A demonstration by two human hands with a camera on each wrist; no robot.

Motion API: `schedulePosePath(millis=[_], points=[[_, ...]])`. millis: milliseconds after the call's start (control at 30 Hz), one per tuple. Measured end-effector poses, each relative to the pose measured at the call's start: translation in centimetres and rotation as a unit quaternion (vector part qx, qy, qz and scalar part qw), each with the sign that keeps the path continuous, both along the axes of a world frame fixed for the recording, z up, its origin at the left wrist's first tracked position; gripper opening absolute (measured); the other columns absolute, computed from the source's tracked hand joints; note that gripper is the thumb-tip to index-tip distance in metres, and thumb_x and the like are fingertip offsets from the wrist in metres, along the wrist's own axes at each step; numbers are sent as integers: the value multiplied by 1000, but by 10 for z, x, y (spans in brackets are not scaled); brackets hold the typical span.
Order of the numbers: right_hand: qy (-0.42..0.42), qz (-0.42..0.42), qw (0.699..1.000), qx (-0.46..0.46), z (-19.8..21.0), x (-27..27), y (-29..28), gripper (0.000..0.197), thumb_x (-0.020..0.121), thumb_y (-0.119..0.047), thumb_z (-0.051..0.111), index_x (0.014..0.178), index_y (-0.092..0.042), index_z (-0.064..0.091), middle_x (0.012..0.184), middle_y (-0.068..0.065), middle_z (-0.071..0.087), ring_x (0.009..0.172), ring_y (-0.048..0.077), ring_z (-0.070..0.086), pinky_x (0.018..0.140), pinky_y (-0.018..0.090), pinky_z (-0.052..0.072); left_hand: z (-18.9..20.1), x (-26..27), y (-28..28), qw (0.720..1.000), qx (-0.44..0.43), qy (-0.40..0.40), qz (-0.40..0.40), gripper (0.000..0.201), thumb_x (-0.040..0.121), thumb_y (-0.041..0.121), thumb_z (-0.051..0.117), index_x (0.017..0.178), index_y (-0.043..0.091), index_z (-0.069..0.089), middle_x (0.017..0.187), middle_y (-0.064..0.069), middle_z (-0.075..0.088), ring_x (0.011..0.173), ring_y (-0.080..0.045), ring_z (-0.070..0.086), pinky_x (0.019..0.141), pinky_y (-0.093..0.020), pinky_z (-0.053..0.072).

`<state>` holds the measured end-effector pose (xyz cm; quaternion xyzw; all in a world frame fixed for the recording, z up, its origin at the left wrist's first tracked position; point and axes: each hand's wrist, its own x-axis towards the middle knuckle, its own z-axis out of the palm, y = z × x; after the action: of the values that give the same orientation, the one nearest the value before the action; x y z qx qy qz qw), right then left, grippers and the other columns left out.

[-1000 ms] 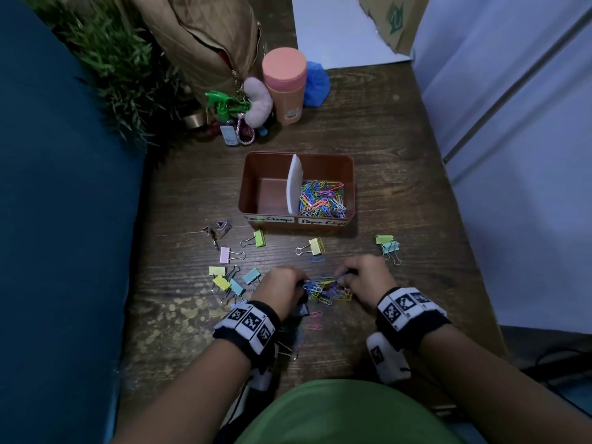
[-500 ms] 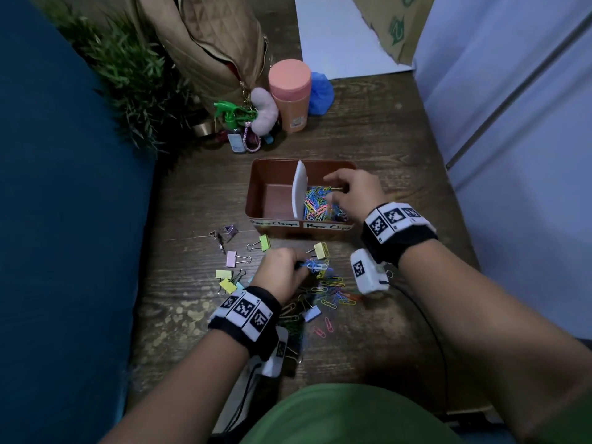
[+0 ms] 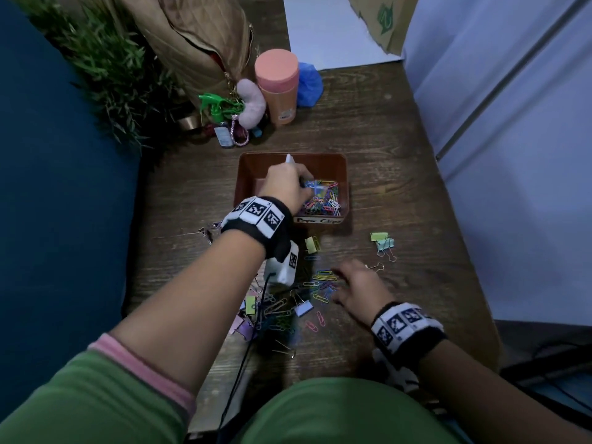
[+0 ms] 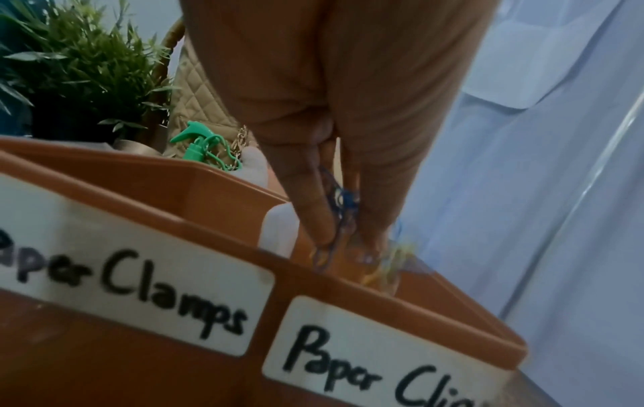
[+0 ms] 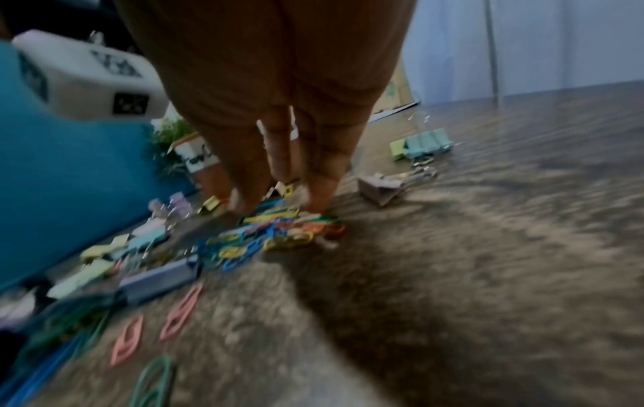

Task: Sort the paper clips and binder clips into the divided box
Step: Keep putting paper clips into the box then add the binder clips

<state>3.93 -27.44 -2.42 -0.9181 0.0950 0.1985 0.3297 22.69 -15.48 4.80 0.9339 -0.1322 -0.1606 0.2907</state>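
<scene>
The brown divided box (image 3: 343,174) stands mid-table with a white divider (image 3: 288,159); its right compartment, labelled "Paper Clips", holds a heap of coloured paper clips (image 3: 323,201). My left hand (image 3: 302,184) hangs over that compartment, pinching a few blue paper clips (image 4: 340,209) between the fingertips just above the rim (image 4: 209,179). My right hand (image 3: 339,283) is down on the table, its straight fingers (image 5: 244,192) touching the loose paper clips (image 5: 278,220). Pastel binder clips lie around: a yellow one (image 3: 310,245), a green-teal pair (image 3: 382,243), a lavender one (image 3: 302,307).
Behind the box stand a pink tumbler (image 3: 278,84), a tan quilted bag (image 3: 198,36), a green spray keychain (image 3: 217,105) and a plant (image 3: 105,68). A teal surface (image 3: 64,219) borders the table on the left, a pale wall (image 3: 512,155) on the right.
My right hand left the box and came back down to the loose pile. My left hand lifted paper clips from the pile and carried them over the box's right compartment.
</scene>
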Motion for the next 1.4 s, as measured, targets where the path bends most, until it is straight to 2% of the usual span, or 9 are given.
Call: schedulePosePath(millis=[100,233,367,500,633,800,1067,1200,1400], points=[[43,55,996,-60,-1,4,17,94,62,-49,79,138,-18,33,128,4,41,122,24,38,103,37,38,-3,-12,10,999,10,-12,-35,48,74,22,76,119,25,62,116,-10,61,100,-26,61,89,-35,51],[27,111,988,-104,2,12,34,104,59,-57,77,140,-13,29,131,6,36,123,26,33,98,38,38,-8,-48,36,997,1,-55,-50,27,79,19,68,106,22,66,101,-7,61,89,-28,62,81,-36,51],[21,172,977,-127,-3,13,45,81,70,-34,76,135,-10,34,129,11,38,118,30,36,95,41,42,-31,-89,63,998,44,16,-40,11,79,18,65,89,21,68,94,-5,65,83,-27,64,78,-39,53],[-4,178,978,-108,-10,10,40,49,75,-2,62,122,-10,49,125,14,44,113,33,42,90,40,44,-51,-126,73,988,98,97,-75,33,75,24,72,107,23,65,109,-5,61,99,-27,62,86,-36,52],[-20,187,977,-98,-9,8,32,40,79,-5,60,118,-11,54,119,13,49,109,32,45,86,37,42,-64,-148,69,972,148,123,-132,63,67,32,79,123,21,52,122,-5,49,111,-27,53,90,-36,48],[-19,190,973,-131,-8,-8,29,52,70,-25,75,118,-19,57,120,8,56,106,35,50,72,39,52,-71,-155,67,969,173,92,-153,52,75,34,72,120,19,52,119,-7,50,108,-29,55,87,-36,46],[-12,175,977,-117,-4,-10,29,26,79,0,55,104,-5,60,104,19,55,100,36,55,69,39,49,-69,-155,57,970,169,79,-156,35,84,27,56,116,14,53,115,-10,54,98,-35,61,79,-41,50],[20,182,973,-139,4,-8,33,34,83,4,45,115,-4,52,116,17,50,112,32,48,83,40,44,-64,-152,58,978,136,64,-146,39,82,24,58,118,16,45,114,-10,59,97,-32,61,77,-40,51],[18,187,970,-152,2,-4,30,39,81,9,44,115,-6,53,114,16,56,105,33,56,79,37,47,-49,-133,71,990,110,18,-90,24,82,25,57,106,22,56,100,-5,69,91,-29,64,72,-34,50]])
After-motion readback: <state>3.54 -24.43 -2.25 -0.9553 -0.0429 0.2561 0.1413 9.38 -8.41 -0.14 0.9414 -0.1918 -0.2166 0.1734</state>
